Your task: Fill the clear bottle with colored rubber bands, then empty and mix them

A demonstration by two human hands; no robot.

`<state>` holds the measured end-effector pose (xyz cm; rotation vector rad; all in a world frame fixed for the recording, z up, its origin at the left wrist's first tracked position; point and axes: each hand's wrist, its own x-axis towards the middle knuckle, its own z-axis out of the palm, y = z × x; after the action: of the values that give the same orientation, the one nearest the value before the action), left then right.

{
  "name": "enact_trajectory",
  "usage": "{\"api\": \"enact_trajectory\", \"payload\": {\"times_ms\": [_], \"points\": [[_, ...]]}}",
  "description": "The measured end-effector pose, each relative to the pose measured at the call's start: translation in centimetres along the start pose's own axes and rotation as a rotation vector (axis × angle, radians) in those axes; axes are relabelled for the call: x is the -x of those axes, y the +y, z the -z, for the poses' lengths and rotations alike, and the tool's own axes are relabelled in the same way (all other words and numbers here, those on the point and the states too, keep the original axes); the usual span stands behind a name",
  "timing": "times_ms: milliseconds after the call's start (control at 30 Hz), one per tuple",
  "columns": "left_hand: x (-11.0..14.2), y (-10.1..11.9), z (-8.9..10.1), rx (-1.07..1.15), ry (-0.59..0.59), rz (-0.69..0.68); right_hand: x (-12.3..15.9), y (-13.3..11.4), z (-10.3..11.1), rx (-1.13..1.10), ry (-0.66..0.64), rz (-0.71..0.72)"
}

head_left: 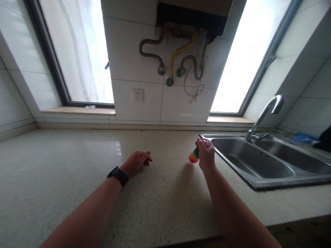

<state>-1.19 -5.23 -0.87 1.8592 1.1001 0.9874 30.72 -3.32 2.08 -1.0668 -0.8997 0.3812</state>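
Bare left hand (137, 161): fingers loosely bent
Bare right hand (206, 155): fingers curled, gripping
Bare forearms (89, 210): stretched forward, apart

Banded multicoloured object (193, 156), rounded pink-red end lowest, tilted, held in right fingers (201, 144), near sink (272, 183)

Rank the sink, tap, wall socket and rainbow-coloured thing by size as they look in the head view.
1. Sink
2. Tap
Unsure: the wall socket and rainbow-coloured thing look alike in size, and the right hand partly hides the latter.
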Motion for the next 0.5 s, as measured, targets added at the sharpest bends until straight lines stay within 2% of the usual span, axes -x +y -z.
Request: {"api": "enact_trajectory", "payload": {"times_ms": [133, 233, 333, 500], "points": [[-0.1, 0.0, 0.1, -0.015, 0.037, 0.007, 3.9, -0.6, -6.6, -0.194, -0.181, -0.143], [-0.1, 0.1, 0.3, -0.033, 0.053, -0.035, 6.8, -1.2, -10.1, -0.359, -0.293, -0.199], [-0.1, 0.3, 0.3, -0.038, -0.040, -0.069, 8.4, -1.2, -11.2, -0.439, -0.371, -0.227], [0.0, 0.5, -0.1, -0.131, -0.166, -0.104, 8.5, -0.2, -11.0, -0.493, -0.455, -0.314]]}}
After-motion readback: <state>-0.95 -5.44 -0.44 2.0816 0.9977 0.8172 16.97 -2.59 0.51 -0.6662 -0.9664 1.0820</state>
